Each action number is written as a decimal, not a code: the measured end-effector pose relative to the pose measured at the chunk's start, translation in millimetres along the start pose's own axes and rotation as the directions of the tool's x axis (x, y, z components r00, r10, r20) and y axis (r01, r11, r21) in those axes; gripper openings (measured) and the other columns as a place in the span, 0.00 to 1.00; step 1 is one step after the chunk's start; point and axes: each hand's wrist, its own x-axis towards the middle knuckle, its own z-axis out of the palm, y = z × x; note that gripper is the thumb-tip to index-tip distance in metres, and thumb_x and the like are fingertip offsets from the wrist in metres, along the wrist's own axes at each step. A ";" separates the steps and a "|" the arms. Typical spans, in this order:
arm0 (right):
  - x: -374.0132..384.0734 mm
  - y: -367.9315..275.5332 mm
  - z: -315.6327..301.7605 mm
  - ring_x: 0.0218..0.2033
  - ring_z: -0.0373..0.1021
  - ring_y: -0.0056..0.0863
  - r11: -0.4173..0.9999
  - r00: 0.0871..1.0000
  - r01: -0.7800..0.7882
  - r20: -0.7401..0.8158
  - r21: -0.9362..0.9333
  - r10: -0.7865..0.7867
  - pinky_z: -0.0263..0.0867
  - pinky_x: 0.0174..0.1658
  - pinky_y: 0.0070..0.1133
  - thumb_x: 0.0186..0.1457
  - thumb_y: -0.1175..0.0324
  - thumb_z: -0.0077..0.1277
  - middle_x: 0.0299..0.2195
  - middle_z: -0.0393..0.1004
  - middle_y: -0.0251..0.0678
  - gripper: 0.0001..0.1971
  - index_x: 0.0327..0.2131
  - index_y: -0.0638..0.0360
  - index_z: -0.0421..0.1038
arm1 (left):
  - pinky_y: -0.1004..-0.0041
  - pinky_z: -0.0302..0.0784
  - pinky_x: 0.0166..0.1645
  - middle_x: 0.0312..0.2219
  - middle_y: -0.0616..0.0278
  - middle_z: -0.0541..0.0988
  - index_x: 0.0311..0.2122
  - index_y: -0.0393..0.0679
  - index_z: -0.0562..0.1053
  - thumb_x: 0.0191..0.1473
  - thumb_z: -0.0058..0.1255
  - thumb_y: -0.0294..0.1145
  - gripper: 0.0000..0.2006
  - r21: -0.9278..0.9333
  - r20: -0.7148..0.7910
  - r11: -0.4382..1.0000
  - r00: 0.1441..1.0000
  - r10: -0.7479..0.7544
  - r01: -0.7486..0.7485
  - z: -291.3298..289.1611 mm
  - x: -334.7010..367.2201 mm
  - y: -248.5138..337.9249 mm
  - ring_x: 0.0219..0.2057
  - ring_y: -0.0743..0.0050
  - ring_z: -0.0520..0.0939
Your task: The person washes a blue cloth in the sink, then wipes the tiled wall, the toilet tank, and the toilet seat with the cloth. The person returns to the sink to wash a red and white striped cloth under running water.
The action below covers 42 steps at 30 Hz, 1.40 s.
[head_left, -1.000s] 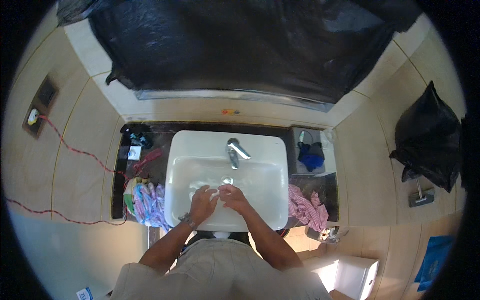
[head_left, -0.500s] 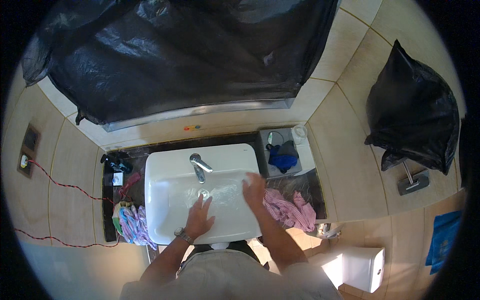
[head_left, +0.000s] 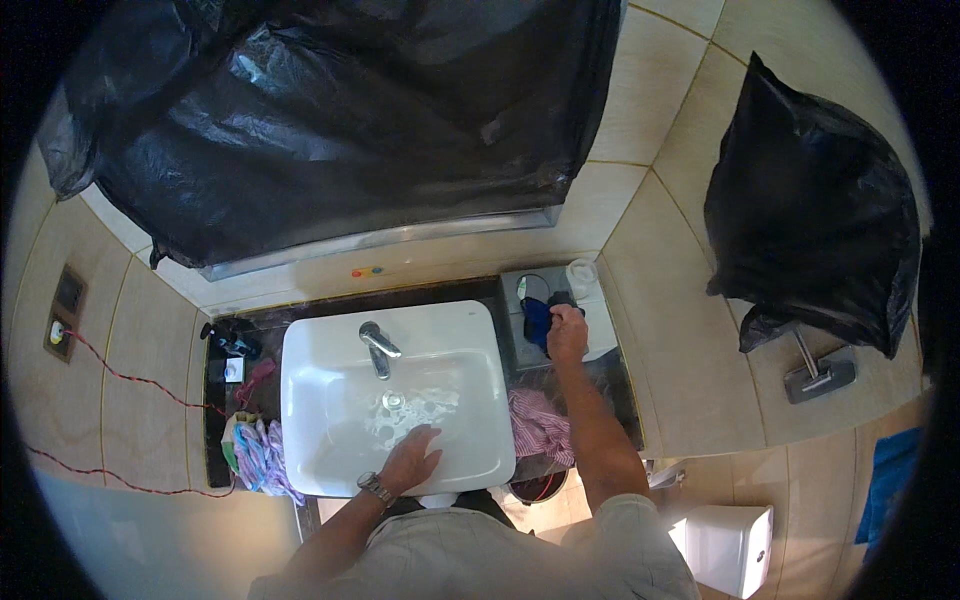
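Below me is a white rectangular washbasin (head_left: 310,440), with soapy suds (head_left: 415,412) around its round drain plug (head_left: 393,401). A chrome tap (head_left: 380,348) stands at its back rim. My left hand (head_left: 412,460), with a watch on the wrist, is over the basin's front part, fingers apart and holding nothing. To the right of the basin, my right hand (head_left: 567,335) reaches over a grey ledge. Its fingers are closed on the dark part of a crumpled blue-and-dark cloth (head_left: 537,322); the fingertips are partly hidden.
A pink striped cloth (head_left: 540,425) lies right of the basin, above a dark bucket (head_left: 538,487). Patterned cloths (head_left: 262,455), dark bottles (head_left: 235,340) and a red twisted cord (head_left: 150,378) are at left. A clear cup (head_left: 582,277) stands on the ledge. Black plastic (head_left: 340,130) covers the wall ahead.
My right hand has moved from above the basin's right rim onto the blue-and-dark cloth. My left hand has drawn back from the drain toward the front rim. Suds now show around the drain.
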 end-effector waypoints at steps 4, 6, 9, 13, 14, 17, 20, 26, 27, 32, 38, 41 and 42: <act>-13.3 -44.0 -26.3 0.49 0.68 0.50 0.996 0.989 0.051 -0.134 -0.079 -0.062 0.65 0.54 0.39 0.49 0.74 0.63 0.47 0.71 0.47 0.15 0.42 0.55 0.77 | 0.60 0.84 0.48 0.54 0.41 0.76 0.57 0.39 0.72 0.57 0.60 0.30 0.22 -0.041 -0.006 0.998 0.999 0.037 -0.037 5.1 7.5 2.5 0.50 0.46 0.83; -31.4 -51.1 -38.1 0.49 0.68 0.51 0.978 0.990 0.069 -0.105 -0.198 -0.091 0.65 0.54 0.40 0.47 0.74 0.64 0.46 0.71 0.48 0.16 0.42 0.55 0.77 | 0.61 0.85 0.46 0.52 0.43 0.78 0.56 0.39 0.72 0.58 0.60 0.30 0.22 -0.036 0.005 0.998 0.999 0.049 -0.049 8.8 12.9 7.0 0.45 0.49 0.85; -42.9 -22.8 -33.9 0.47 0.70 0.48 0.983 0.995 0.043 -0.082 -0.178 -0.058 0.67 0.53 0.40 0.46 0.75 0.65 0.44 0.73 0.47 0.19 0.45 0.56 0.77 | 0.63 0.85 0.45 0.49 0.44 0.80 0.56 0.39 0.73 0.59 0.59 0.31 0.21 -0.056 0.048 0.998 0.999 0.008 -0.006 7.7 20.9 24.3 0.39 0.53 0.87; -27.8 3.0 -32.8 0.43 0.73 0.37 0.998 0.980 0.062 -0.193 0.031 -0.055 0.73 0.47 0.35 0.53 0.74 0.62 0.40 0.76 0.39 0.15 0.46 0.56 0.75 | 0.64 0.85 0.42 0.45 0.45 0.82 0.56 0.39 0.74 0.60 0.58 0.31 0.19 -0.123 0.059 0.992 0.997 0.041 -0.034 4.9 23.0 30.6 0.35 0.56 0.87; -22.6 -1.0 -31.4 0.42 0.73 0.33 0.960 0.989 -0.036 -0.128 0.278 0.074 0.73 0.45 0.33 0.55 0.73 0.60 0.40 0.75 0.37 0.14 0.45 0.56 0.75 | 0.62 0.84 0.43 0.46 0.46 0.82 0.56 0.40 0.74 0.59 0.58 0.32 0.20 -0.134 0.092 0.991 0.996 0.003 0.010 1.9 22.2 29.7 0.36 0.55 0.87; -8.0 -14.0 -47.6 0.38 0.71 0.17 0.624 0.955 -0.280 0.143 0.730 0.261 0.74 0.32 0.20 0.64 0.69 0.56 0.42 0.74 0.29 0.11 0.48 0.56 0.72 | 0.60 0.82 0.44 0.46 0.47 0.82 0.56 0.43 0.75 0.59 0.58 0.33 0.20 -0.154 0.168 0.987 0.985 -0.028 0.054 -6.9 22.5 33.9 0.35 0.53 0.85; -5.7 -56.6 -69.9 0.38 0.72 0.17 0.406 0.918 -0.323 0.179 0.855 0.353 0.76 0.34 0.20 0.66 0.68 0.53 0.43 0.74 0.30 0.11 0.50 0.54 0.69 | 0.61 0.82 0.43 0.46 0.47 0.82 0.54 0.42 0.76 0.59 0.59 0.33 0.19 -0.206 0.143 0.979 0.989 0.027 0.003 -7.6 21.9 19.8 0.34 0.54 0.86; -15.1 -62.0 -87.1 0.42 0.70 0.24 0.167 0.884 -0.322 0.232 0.932 0.407 0.76 0.46 0.34 0.68 0.70 0.49 0.41 0.71 0.29 0.13 0.54 0.50 0.65 | 0.68 0.83 0.44 0.47 0.53 0.83 0.54 0.40 0.76 0.60 0.59 0.32 0.18 -0.360 0.180 0.933 0.982 0.062 0.007 -6.8 21.8 1.0 0.38 0.67 0.86; -12.2 -66.2 -87.1 0.41 0.70 0.25 0.109 0.883 -0.284 0.215 0.953 0.417 0.76 0.46 0.35 0.68 0.70 0.49 0.42 0.71 0.29 0.13 0.54 0.49 0.64 | 0.69 0.83 0.45 0.47 0.55 0.84 0.54 0.40 0.76 0.61 0.58 0.32 0.17 -0.336 0.246 0.940 0.969 0.023 0.063 -13.3 21.1 2.5 0.39 0.68 0.86; 10.0 -98.3 -86.4 0.43 0.69 0.27 0.289 0.849 -0.306 0.122 0.907 0.514 0.71 0.53 0.41 0.68 0.70 0.48 0.43 0.70 0.28 0.10 0.51 0.47 0.64 | 0.69 0.82 0.45 0.47 0.56 0.84 0.54 0.40 0.77 0.61 0.57 0.34 0.17 -0.349 0.299 0.931 0.954 0.004 0.105 -25.6 3.8 -13.4 0.39 0.70 0.86; 7.3 -117.4 -130.3 0.39 0.71 0.26 0.125 0.954 -0.105 0.064 0.987 0.294 0.72 0.47 0.34 0.70 0.67 0.47 0.40 0.73 0.27 0.08 0.49 0.45 0.65 | 0.65 0.84 0.45 0.46 0.57 0.83 0.57 0.41 0.75 0.63 0.57 0.37 0.19 -0.498 0.383 0.839 0.924 -0.013 0.218 -12.4 2.9 -39.5 0.39 0.65 0.86; -22.6 -169.2 -153.9 0.36 0.73 0.26 -0.038 0.981 -0.004 0.011 0.999 0.193 0.74 0.43 0.30 0.69 0.66 0.50 0.38 0.75 0.29 0.09 0.50 0.47 0.65 | 0.55 0.86 0.46 0.52 0.53 0.78 0.63 0.45 0.68 0.67 0.51 0.44 0.24 -0.738 0.450 0.534 0.891 -0.064 0.412 -6.5 14.2 -31.1 0.44 0.56 0.85; -39.8 -174.9 -160.5 0.35 0.73 0.26 -0.063 0.987 -0.010 0.020 0.998 0.159 0.74 0.42 0.30 0.69 0.67 0.50 0.37 0.75 0.29 0.10 0.51 0.47 0.65 | 0.52 0.86 0.47 0.55 0.52 0.76 0.66 0.46 0.65 0.68 0.49 0.46 0.26 -0.802 0.477 0.384 0.877 -0.050 0.458 -6.2 26.9 -17.5 0.46 0.52 0.84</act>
